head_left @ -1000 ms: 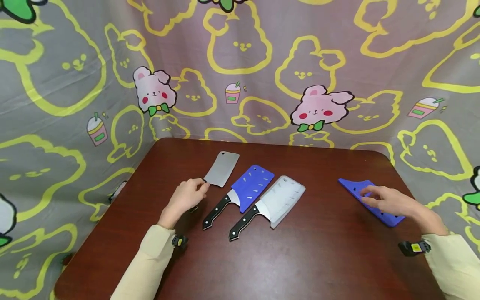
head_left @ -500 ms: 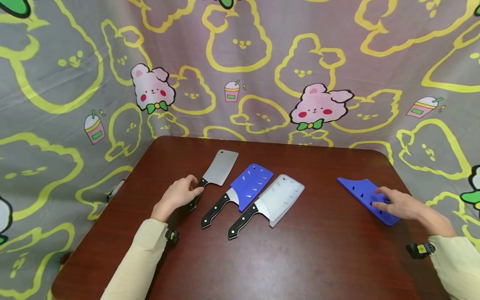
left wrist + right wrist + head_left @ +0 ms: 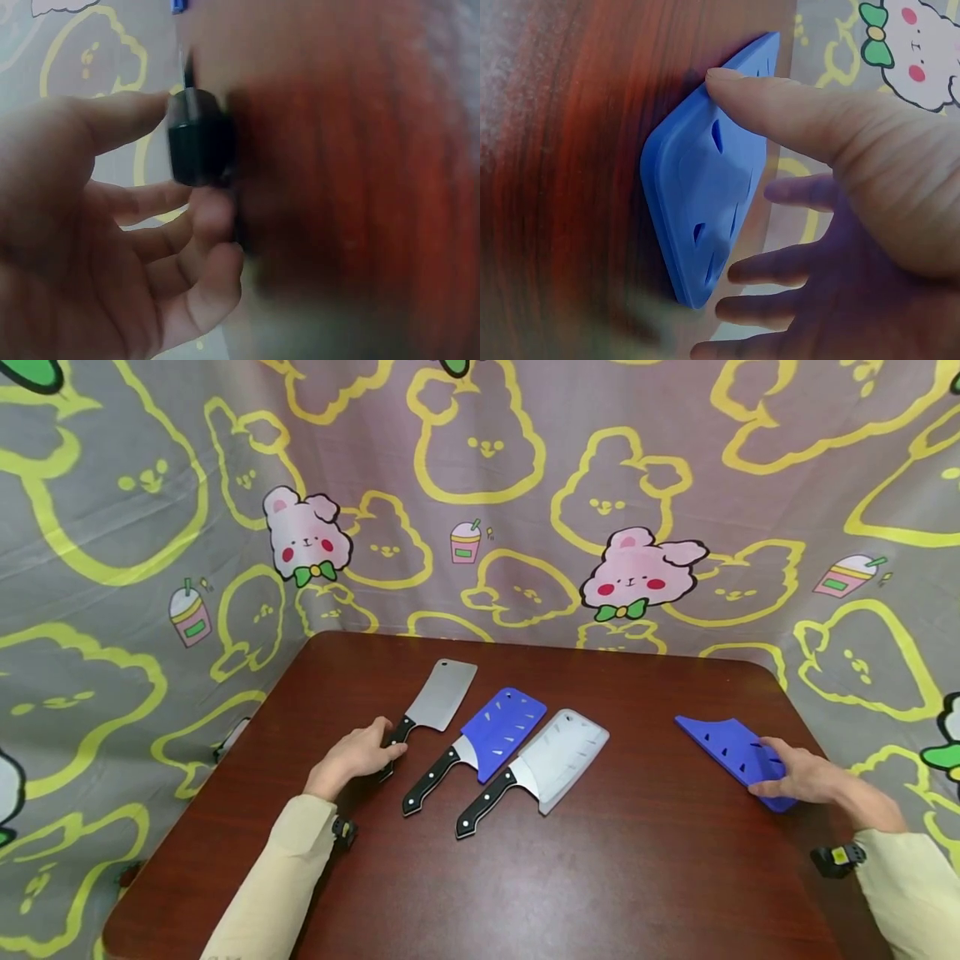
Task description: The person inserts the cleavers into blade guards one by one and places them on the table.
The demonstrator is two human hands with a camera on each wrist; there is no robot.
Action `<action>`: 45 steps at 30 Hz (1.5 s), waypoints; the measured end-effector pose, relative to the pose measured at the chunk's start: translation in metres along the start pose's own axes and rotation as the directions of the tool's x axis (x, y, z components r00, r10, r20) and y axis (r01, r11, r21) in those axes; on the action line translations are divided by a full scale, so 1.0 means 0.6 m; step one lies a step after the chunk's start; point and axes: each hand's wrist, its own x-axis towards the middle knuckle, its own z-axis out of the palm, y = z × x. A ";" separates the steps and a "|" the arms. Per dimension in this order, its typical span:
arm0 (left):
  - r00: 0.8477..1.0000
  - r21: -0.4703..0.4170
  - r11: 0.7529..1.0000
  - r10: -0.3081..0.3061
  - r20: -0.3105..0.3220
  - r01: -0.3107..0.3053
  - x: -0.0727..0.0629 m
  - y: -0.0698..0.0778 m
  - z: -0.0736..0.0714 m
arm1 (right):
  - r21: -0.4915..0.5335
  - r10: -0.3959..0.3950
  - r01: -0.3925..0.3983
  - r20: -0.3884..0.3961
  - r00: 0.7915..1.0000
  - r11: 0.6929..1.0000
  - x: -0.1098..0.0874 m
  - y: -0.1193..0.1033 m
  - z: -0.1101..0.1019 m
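My left hand [image 3: 352,758] grips the black handle of a bare-bladed cleaver [image 3: 444,693] at the table's left. In the left wrist view the thumb lies on one side of the dark handle [image 3: 196,146], with the fingers curled at the other. My right hand [image 3: 810,775] is over a blue blade cover [image 3: 727,747] with small slots, lying at the right. In the right wrist view the thumb touches one edge of that cover; the index fingertip is near the opposite edge and the other fingers are extended.
Between the hands lie two more cleavers, one in a blue cover [image 3: 504,735], one in a translucent white cover [image 3: 567,758], black handles toward me. The brown table [image 3: 637,868] has rounded far corners. A patterned curtain [image 3: 525,468] hangs behind and along both sides.
My left hand has moved back from beside the blade onto the cleaver's handle. My right hand has shifted right and come down onto the blue cover. The cleavers stay in place.
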 end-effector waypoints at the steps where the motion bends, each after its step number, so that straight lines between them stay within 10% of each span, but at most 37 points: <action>1: 1.000 0.008 1.000 -0.005 -0.002 0.005 0.002 0.000 0.001 | 0.007 0.014 -0.014 0.016 1.000 1.000 0.001 0.000 -0.002; 9: 0.998 0.046 0.997 -0.057 0.028 0.056 0.011 0.002 0.002 | -0.001 0.055 -0.055 0.026 0.998 0.998 0.003 -0.002 -0.005; 19: 0.994 0.011 0.997 -0.082 0.071 0.081 0.014 0.010 -0.003 | -0.031 0.023 -0.028 -0.169 0.985 0.999 -0.004 -0.020 -0.004; 35: 0.991 -0.259 0.964 0.028 -0.129 -0.061 0.000 0.048 -0.028 | 0.010 -0.219 0.234 -0.311 0.925 0.972 -0.008 -0.088 -0.049; 45: 0.981 -0.418 0.895 0.091 -0.174 -0.157 -0.015 0.095 -0.060 | 0.136 -0.114 0.261 -0.647 0.754 0.956 -0.028 -0.159 -0.083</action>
